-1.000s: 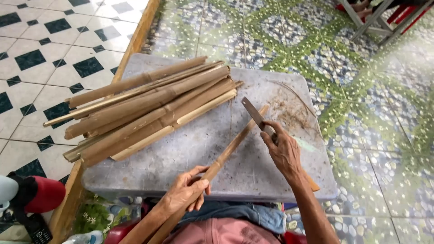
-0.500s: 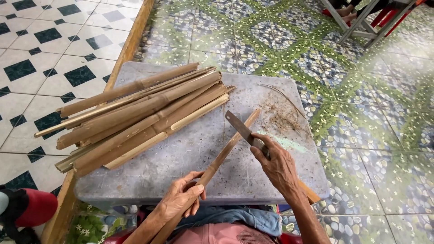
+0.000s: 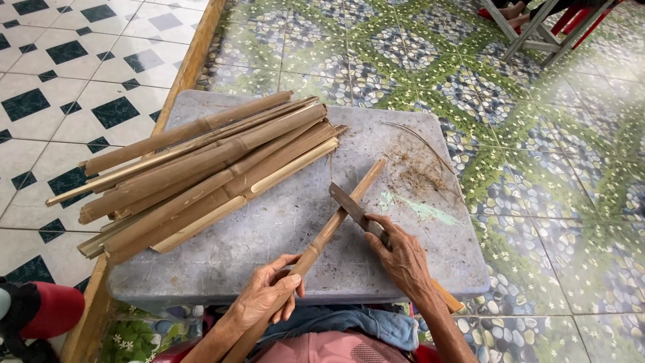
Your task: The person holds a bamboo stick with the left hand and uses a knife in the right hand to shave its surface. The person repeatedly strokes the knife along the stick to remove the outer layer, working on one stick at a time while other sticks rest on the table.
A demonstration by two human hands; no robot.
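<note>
A bamboo strip (image 3: 339, 215) lies slanted across the counter (image 3: 282, 222), stiff, light, likely splintery. The left hand (image 3: 265, 299) grips its near end; the right hand (image 3: 402, 259) is closed on a knife (image 3: 355, 210) whose blade rests on the strip. More bamboo (image 3: 201, 168) is stacked just left.

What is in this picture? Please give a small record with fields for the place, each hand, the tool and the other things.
Place: grey plastic table on a patterned tile floor
Left hand: grips the near end of a bamboo stick that lies slanted over the table
Right hand: holds a knife, index finger along the blade
Tool: the knife's blade rests against the bamboo stick near its middle
Pile: bamboo pieces stacked on the table's left half
Debris: thin fibres beyond the stick
</note>
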